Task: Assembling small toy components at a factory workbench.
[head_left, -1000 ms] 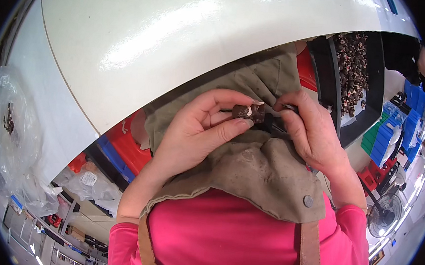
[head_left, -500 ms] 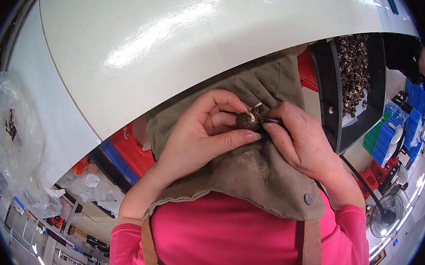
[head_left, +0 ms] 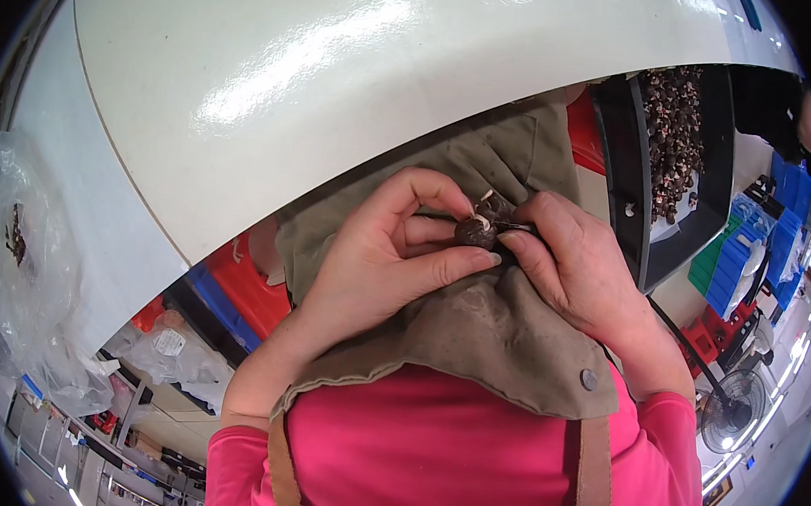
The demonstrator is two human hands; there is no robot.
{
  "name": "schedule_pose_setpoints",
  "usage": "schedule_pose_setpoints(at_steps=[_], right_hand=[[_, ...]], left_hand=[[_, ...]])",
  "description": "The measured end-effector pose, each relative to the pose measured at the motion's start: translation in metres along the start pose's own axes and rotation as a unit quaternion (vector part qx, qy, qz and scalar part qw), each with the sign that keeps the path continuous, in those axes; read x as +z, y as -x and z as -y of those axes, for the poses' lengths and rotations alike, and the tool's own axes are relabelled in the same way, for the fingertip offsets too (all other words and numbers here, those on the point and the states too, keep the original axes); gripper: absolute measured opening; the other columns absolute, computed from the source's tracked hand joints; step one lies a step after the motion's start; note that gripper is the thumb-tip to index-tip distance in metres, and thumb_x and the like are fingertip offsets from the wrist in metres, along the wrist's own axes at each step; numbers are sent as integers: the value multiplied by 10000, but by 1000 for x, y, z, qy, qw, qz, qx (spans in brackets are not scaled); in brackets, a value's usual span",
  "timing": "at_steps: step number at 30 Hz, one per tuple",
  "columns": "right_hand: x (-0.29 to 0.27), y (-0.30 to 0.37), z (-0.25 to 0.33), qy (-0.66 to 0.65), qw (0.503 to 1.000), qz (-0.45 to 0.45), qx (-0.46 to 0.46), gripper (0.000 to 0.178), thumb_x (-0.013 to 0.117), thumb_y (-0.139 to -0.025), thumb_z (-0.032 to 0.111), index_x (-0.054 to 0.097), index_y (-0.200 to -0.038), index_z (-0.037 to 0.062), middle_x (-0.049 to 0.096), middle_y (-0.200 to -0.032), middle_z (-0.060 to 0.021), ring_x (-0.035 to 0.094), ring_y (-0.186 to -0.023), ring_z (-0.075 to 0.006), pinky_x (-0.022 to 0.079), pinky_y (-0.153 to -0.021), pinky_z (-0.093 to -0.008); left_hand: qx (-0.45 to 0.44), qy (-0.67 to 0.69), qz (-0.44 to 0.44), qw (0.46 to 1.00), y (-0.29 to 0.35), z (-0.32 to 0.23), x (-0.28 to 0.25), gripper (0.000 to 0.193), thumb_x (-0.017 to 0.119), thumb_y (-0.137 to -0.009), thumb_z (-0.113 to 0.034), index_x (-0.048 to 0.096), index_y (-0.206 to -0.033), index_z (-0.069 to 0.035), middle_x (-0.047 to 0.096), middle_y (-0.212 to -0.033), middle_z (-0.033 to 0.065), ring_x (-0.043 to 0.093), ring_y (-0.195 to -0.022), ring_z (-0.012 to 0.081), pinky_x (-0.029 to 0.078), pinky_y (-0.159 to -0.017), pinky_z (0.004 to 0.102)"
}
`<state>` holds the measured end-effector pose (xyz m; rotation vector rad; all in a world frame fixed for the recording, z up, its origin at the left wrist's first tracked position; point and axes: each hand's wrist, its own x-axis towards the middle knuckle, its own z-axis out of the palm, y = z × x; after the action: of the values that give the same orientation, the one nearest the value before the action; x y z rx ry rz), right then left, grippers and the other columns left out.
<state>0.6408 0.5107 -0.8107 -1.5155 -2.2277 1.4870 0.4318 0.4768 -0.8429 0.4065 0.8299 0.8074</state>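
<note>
Above my apron-covered lap, both hands meet at a small dark brown, rounded piece [head_left: 475, 232] with a pale part on its upper edge. My left hand [head_left: 397, 243] pinches it between the thumb and the fingers. A second dark lump [head_left: 494, 206] with a pale tip touches it from behind; whether the two are joined I cannot tell. From the other side, my right hand [head_left: 570, 260] closes on a slim dark tool [head_left: 518, 227] whose tip reaches the piece. The tool's kind is hidden by the fingers. Beneath both hands spreads the olive-brown apron [head_left: 476, 319].
A glossy white table [head_left: 278, 56] curves across in front. On the right, a black bin [head_left: 637, 199] holds many small dark-and-pale pieces [head_left: 674, 131]. Blue crates [head_left: 736, 267] and a fan [head_left: 735, 410] stand farther right. A clear plastic bag [head_left: 23, 273] lies at the left.
The brown piece has turned slightly between my fingers. My hands stay in nearly the same place, and the tool's tip remains against the piece.
</note>
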Motion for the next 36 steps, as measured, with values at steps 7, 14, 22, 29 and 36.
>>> schedule_pose_setpoints(at_steps=[7,14,22,29,36], right_hand=[[2,1,-1,66,998,10,3,177,614,-901,183,525,-905,30,548,-806,-155,582,-754,-378,464,-627,-429],[-10,-1,6,98,995,29,-10,200,620,-900,205,521,-881,33,546,-791,-154,578,-714,-378,460,-598,-434],[-14,-3,-5,66,994,64,-58,212,637,-889,199,520,-845,28,542,-773,-143,574,-697,-363,446,-583,-432],[32,19,-50,38,996,42,-71,209,654,-874,203,529,-851,37,547,-775,-131,580,-724,-353,449,-607,-422],[-21,-3,2,-6,996,27,-83,198,639,-883,192,541,-893,21,536,-765,-118,585,-709,-311,445,-603,-368]], left_hand=[[-3,-23,-6,1000,2,7,-1,353,694,-853,35,475,-1126,-17,567,-1106,69,630,-1010,136,531,-827,230],[-1,-35,-11,999,5,0,3,343,706,-848,25,484,-1105,-22,593,-1074,55,633,-1002,125,530,-835,236],[-4,-29,0,1000,8,1,7,386,678,-797,152,481,-1081,-20,515,-1167,78,601,-1082,163,515,-925,286],[-7,-52,2,999,9,63,-7,383,670,-801,156,479,-1082,-20,510,-1183,85,599,-1093,169,510,-939,289],[26,-12,-14,999,12,-10,10,330,705,-841,37,498,-1090,-25,590,-1110,57,630,-1044,153,526,-887,270]])
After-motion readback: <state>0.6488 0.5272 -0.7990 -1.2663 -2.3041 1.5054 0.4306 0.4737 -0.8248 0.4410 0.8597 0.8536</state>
